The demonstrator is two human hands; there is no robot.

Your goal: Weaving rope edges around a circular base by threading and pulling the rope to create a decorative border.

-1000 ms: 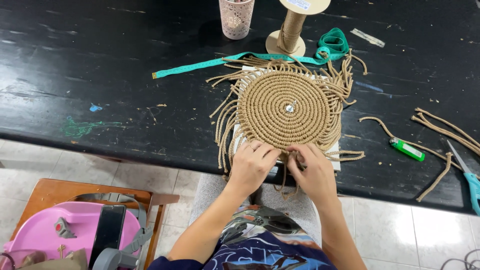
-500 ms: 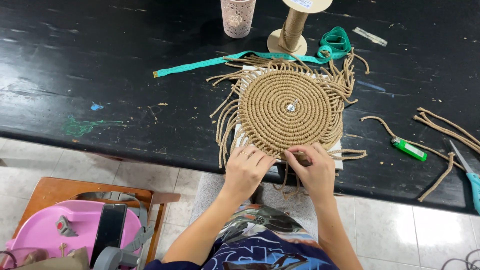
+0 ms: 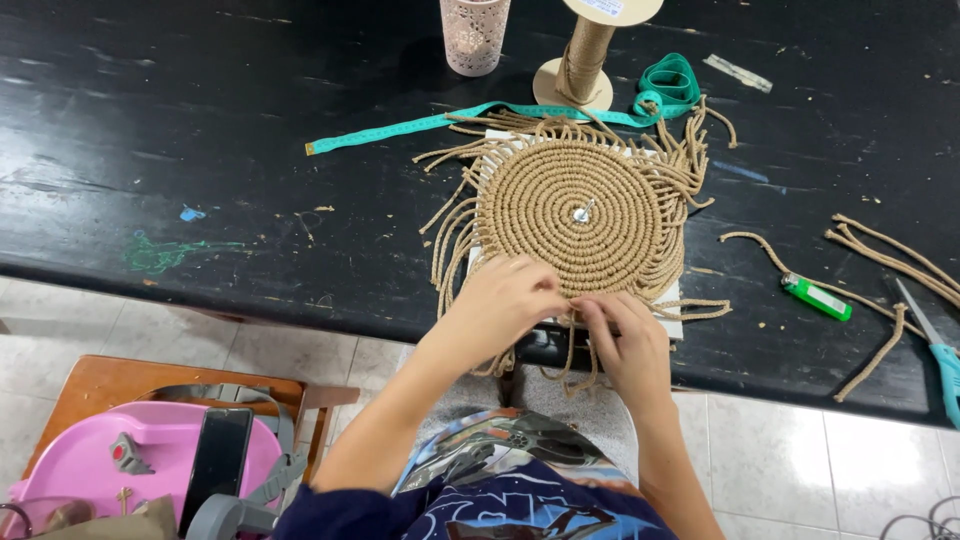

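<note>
Both grips are pinched in tight: my left hand and my right hand meet fingertip to fingertip at the near edge of the round woven jute mat, each closed on the loose cord ends that hang off that edge. Which strand each hand has I cannot quite tell, since the fingers cover the spot. I see the mat lying flat on a pale board near the front edge of the black tabletop, with a small metal pin at its centre and a fringe of cords spreading out all around it. Just behind the mat a teal measuring tape runs across the tabletop, ending in a coil to the right. A spool of jute cord stands behind that, with a pink perforated cup beside it. To my right lie cut cord pieces, a green lighter and teal-handled scissors. Down to my left a wooden chair carries a pink bag with a dark phone on it.
</note>
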